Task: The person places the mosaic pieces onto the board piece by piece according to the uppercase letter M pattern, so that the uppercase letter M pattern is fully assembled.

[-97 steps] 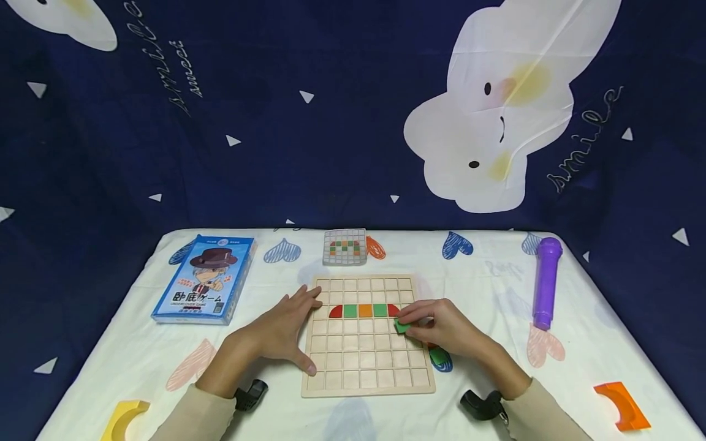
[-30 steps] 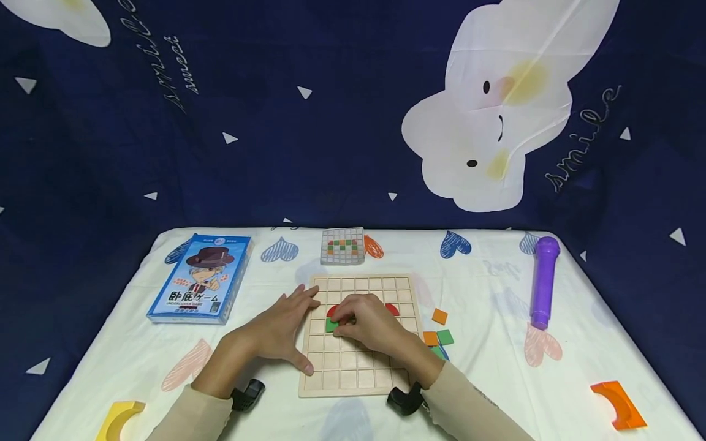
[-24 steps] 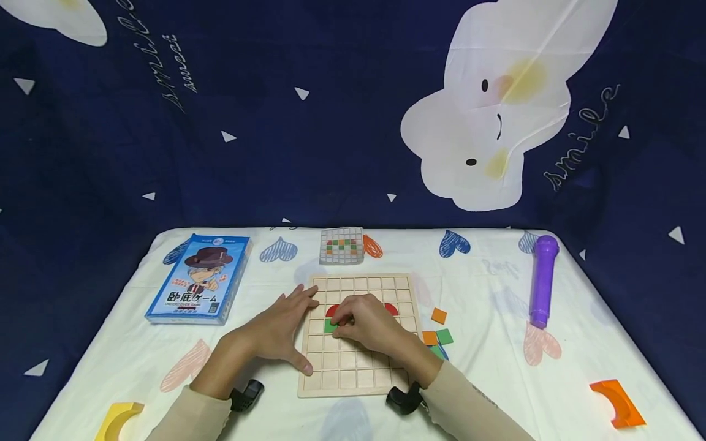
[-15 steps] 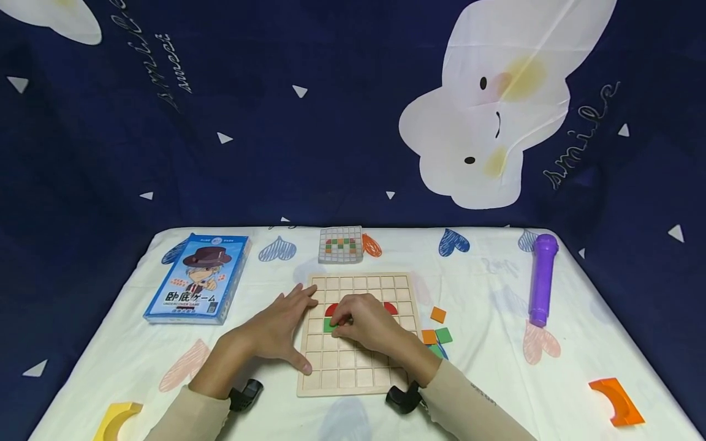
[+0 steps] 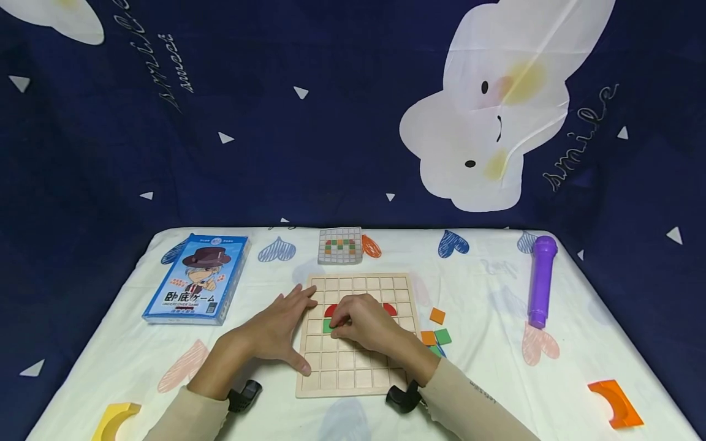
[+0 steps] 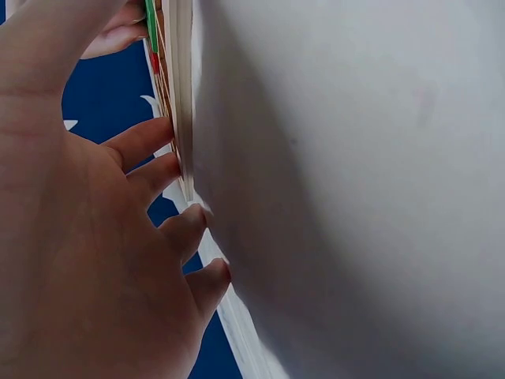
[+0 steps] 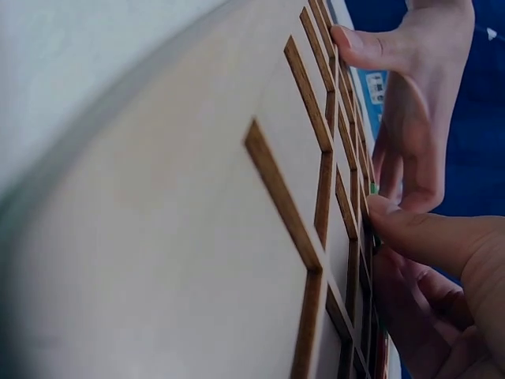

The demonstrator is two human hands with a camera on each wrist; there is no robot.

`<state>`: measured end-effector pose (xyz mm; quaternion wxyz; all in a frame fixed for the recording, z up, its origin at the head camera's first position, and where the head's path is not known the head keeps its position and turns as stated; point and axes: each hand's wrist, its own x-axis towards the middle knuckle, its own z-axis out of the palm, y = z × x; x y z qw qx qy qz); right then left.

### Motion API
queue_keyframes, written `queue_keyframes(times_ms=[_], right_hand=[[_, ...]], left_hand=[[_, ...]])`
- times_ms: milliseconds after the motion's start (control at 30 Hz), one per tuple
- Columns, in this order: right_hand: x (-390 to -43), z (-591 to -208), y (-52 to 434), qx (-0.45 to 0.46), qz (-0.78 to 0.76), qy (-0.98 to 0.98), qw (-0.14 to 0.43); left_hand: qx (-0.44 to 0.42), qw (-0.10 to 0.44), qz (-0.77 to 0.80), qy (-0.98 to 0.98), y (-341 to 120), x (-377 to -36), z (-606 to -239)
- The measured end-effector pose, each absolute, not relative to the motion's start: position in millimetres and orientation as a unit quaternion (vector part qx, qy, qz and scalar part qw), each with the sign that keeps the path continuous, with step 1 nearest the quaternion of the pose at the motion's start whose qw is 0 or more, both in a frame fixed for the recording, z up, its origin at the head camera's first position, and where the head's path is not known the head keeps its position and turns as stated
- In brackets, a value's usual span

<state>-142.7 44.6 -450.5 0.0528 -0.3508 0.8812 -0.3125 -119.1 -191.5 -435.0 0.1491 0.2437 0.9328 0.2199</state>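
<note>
A wooden grid board [image 5: 347, 381] lies in the middle of the table. My left hand [image 5: 267, 335] rests along its left edge, fingers spread, thumb near the lower left corner. Over the board, my right hand [image 5: 368, 324] pinches a green square tile [image 5: 327, 326] at the cell just below the left red rounded tile [image 5: 330, 310]. Another red rounded tile [image 5: 390, 309] shows past the knuckles; the hand covers what lies between the two. In the left wrist view the green tile [image 6: 151, 17] stands slightly proud of the board.
Loose orange [image 5: 437, 315] and green tiles [image 5: 443, 336] lie right of the board, partly behind the right forearm. A pattern card [image 5: 339, 246] is at the back. Around stand a blue game box [image 5: 197, 278], purple microphone [image 5: 542, 282], orange arch [image 5: 616, 403] and yellow arch [image 5: 116, 419].
From the board's right edge, my right hand has moved left with the green tile to below the left red tile, uncovering the loose tiles. During the last second both hands stay almost still.
</note>
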Motion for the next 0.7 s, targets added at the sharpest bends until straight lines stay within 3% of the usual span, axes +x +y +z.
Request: queue_keyframes(times_ms=[700], right_hand=[[-142.8, -444.8, 43.5, -0.357, -0.291, 0.885, 0.063]], left_hand=[[0.241, 0.161, 0.232, 0.929, -190.3, -119.3, -433.4]])
